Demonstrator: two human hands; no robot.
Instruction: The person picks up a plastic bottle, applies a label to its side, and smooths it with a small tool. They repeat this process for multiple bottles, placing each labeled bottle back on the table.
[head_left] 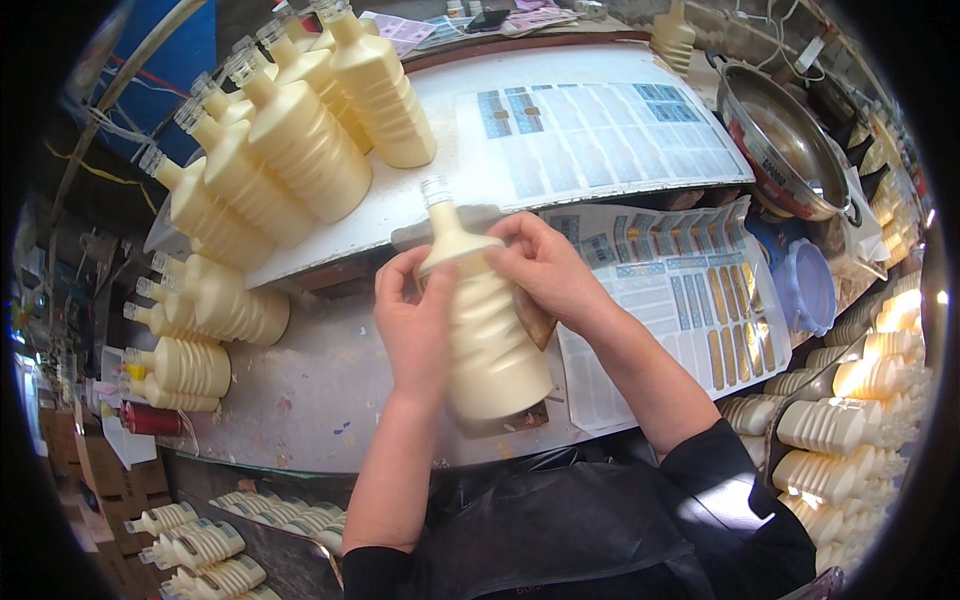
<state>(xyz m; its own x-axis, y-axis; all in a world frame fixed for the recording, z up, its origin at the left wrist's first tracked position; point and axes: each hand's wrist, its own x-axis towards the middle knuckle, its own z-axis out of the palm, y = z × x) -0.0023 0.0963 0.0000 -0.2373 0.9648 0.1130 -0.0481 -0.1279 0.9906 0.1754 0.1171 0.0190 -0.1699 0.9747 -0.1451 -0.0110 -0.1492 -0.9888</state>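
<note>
Clerk: Cream ribbed plastic bottle with clear screw cap [478, 325], lying neck-away over the white worktable [300, 385], held between both hands.

Checker: Grip?

Clerk: Left hand [415, 325] wrapped around the ribbed body; right hand [545, 265] pinching the shoulder.

Checker: Handling?

Clerk: Likely stiff-walled and smooth, weight unclear; ribs offer the surest hold. Label sheets [690, 300] beside it, similar bottles [290, 140] stacked near.

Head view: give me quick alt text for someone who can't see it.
Both hands, left hand and right hand, grip a cream ribbed bottle over a work table. More cream bottles lie stacked at upper left; label sheets lie behind and at right.
</note>
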